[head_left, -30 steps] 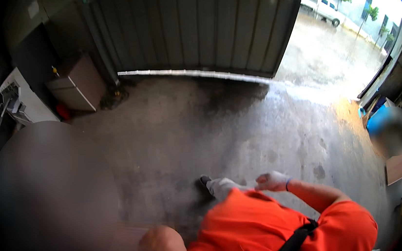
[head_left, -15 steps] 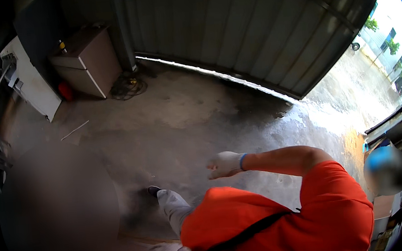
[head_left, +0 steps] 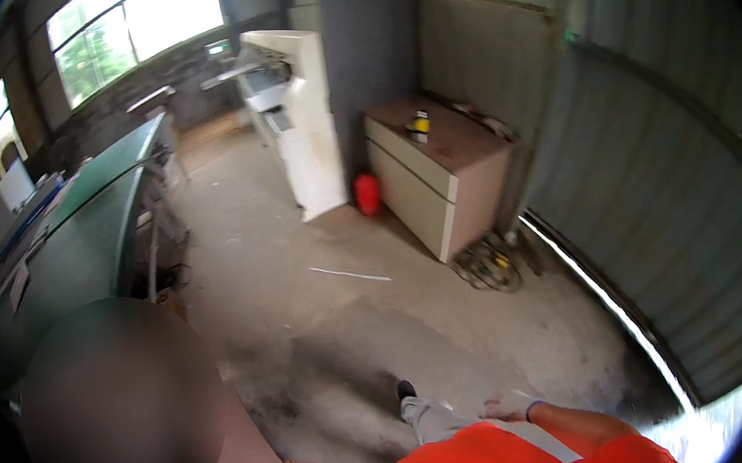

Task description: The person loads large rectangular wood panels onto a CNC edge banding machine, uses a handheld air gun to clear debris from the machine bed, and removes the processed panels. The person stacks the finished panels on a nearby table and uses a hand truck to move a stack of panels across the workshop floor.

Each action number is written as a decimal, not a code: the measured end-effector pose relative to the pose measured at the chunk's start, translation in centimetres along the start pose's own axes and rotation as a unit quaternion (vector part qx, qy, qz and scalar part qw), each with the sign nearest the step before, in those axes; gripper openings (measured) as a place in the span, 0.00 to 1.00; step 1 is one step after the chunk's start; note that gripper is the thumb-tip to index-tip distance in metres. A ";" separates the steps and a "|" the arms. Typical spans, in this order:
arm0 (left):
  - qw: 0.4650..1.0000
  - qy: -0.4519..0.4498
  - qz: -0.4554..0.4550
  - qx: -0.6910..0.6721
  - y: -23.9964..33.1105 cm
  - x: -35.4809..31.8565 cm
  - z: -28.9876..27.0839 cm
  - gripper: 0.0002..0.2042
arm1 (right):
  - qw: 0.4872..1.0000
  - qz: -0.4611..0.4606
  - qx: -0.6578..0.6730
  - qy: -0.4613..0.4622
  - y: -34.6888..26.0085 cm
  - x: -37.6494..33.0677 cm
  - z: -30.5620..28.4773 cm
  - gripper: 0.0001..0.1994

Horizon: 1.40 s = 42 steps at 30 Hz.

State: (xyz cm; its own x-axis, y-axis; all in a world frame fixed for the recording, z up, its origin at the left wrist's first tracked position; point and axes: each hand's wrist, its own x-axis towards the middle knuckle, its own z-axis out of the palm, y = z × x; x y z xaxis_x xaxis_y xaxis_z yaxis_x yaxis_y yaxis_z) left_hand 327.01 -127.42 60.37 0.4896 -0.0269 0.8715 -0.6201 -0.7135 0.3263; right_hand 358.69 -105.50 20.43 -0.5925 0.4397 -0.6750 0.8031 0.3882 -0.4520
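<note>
I see my gloved right hand [head_left: 509, 410] empty above the concrete floor [head_left: 354, 324] (left hand unseen); no handling begun.

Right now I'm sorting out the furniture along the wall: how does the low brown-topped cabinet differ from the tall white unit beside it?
The low cabinet is squat and wide, while the white unit stands tall and narrow. The cabinet has a brown top and pinkish side with pale drawer fronts; the white unit is white all over. A small yellow item sits on the cabinet. A red container stands on the floor between them. Both rest on the concrete floor.
</note>
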 end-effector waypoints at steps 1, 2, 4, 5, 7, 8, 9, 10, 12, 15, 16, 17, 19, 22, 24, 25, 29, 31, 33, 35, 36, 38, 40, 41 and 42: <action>0.998 0.052 -0.035 0.010 0.8 -2.4 -3.0 0.07 | 0.999 0.005 0.024 -0.029 -2.4 3.3 -1.6 0.42; 0.992 0.106 -0.068 0.022 1.5 -6.0 -6.3 0.04 | 0.999 0.004 -0.026 -0.039 -4.4 6.3 -3.8 0.40; 0.968 0.218 -0.112 0.046 2.9 -14.6 -13.1 0.04 | 0.996 -0.001 -0.014 -0.094 -10.0 13.3 -8.9 0.36; 0.921 0.282 -0.207 0.171 4.9 -18.9 -16.5 0.06 | 0.998 -0.004 0.003 -0.069 -11.3 16.3 -9.2 0.34; 0.744 0.376 -0.413 0.367 8.0 -26.7 -21.1 0.08 | 0.998 -0.030 -0.053 -0.031 -19.3 21.7 -15.7 0.32; 0.622 0.377 -0.509 0.461 8.7 -32.4 -21.3 0.08 | 0.994 -0.066 -0.079 -0.023 -23.4 26.5 -17.7 0.32; 0.448 0.461 -0.634 0.430 10.1 -37.5 -19.8 0.10 | 0.988 -0.099 -0.112 -0.028 -28.0 31.9 -19.5 0.32; 0.323 0.487 -0.695 0.419 11.3 -43.6 -17.7 0.17 | 0.980 -0.125 -0.151 -0.027 -32.4 36.4 -21.7 0.33; 0.205 0.487 -0.778 0.340 14.1 -55.3 -12.7 0.22 | 0.974 -0.175 -0.144 -0.002 -42.7 42.6 -25.6 0.34; 0.088 0.580 -0.767 0.259 17.8 -62.7 -10.4 0.22 | 0.968 -0.228 -0.104 0.014 -55.4 52.9 -29.4 0.37; 0.036 0.604 -0.770 0.203 19.3 -64.2 -9.3 0.22 | 0.965 -0.248 -0.091 0.005 -59.3 56.4 -29.9 0.38; -0.015 0.629 -0.761 0.160 20.4 -64.8 -8.1 0.22 | 0.950 -0.282 -0.134 -0.012 -64.3 60.2 -29.4 0.39; -0.070 0.653 -0.747 0.099 22.3 -67.7 -9.5 0.23 | 0.922 -0.329 -0.204 -0.025 -72.1 66.8 -28.9 0.39; -0.097 0.666 -0.738 0.044 25.9 -73.4 -15.6 0.23 | 0.916 -0.323 -0.216 -0.101 -78.5 75.4 -28.5 0.36; -0.076 0.667 -0.741 0.031 27.6 -78.6 -22.5 0.24 | 0.931 -0.279 -0.197 -0.130 -79.3 81.0 -29.6 0.40; -0.049 0.658 -0.751 0.036 29.0 -81.9 -27.4 0.24 | 0.949 -0.233 -0.175 -0.121 -76.8 85.6 -30.4 0.40; 0.042 0.620 -0.772 0.137 35.6 -95.7 -47.3 0.25 | 0.984 -0.098 -0.145 -0.012 -64.4 100.9 -33.8 0.28; 0.034 0.631 -0.750 0.195 40.2 -103.2 -56.3 0.26 | 0.988 0.002 -0.157 -0.005 -61.5 104.3 -36.6 0.24; -0.024 0.603 -0.756 0.252 48.1 -109.2 -68.7 0.30 | 0.987 0.111 -0.109 -0.042 -65.5 106.3 -40.9 0.25; -0.017 0.673 -0.642 0.366 54.5 -110.7 -83.8 0.23 | 0.985 0.146 -0.088 -0.032 -70.3 110.5 -45.3 0.26; 0.013 0.751 -0.538 0.383 55.5 -110.4 -89.8 0.20 | 0.984 0.149 -0.089 -0.027 -73.0 113.0 -47.8 0.27; -0.001 0.753 -0.515 0.410 57.6 -112.2 -97.5 0.19 | 0.987 0.122 -0.101 -0.022 -79.8 119.8 -52.6 0.28; 0.008 0.713 -0.533 0.456 59.1 -115.5 -104.2 0.18 | 0.991 0.066 -0.117 -0.007 -87.5 127.1 -57.4 0.30; 0.010 0.669 -0.565 0.483 59.1 -118.6 -102.9 0.17 | 0.989 0.020 -0.144 -0.011 -92.5 131.4 -59.1 0.30; 0.013 0.663 -0.609 0.436 57.6 -119.9 -102.3 0.17 | 0.984 -0.023 -0.176 -0.013 -97.9 135.0 -60.8 0.31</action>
State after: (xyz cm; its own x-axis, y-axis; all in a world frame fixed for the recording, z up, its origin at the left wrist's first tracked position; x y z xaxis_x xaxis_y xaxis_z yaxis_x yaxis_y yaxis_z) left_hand 169.87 -93.61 12.13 -0.9877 -0.0004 -0.1564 -0.1221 0.6272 0.7693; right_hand 196.19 -34.88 9.01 -0.6216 0.3967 -0.6755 0.7015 0.6656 -0.2546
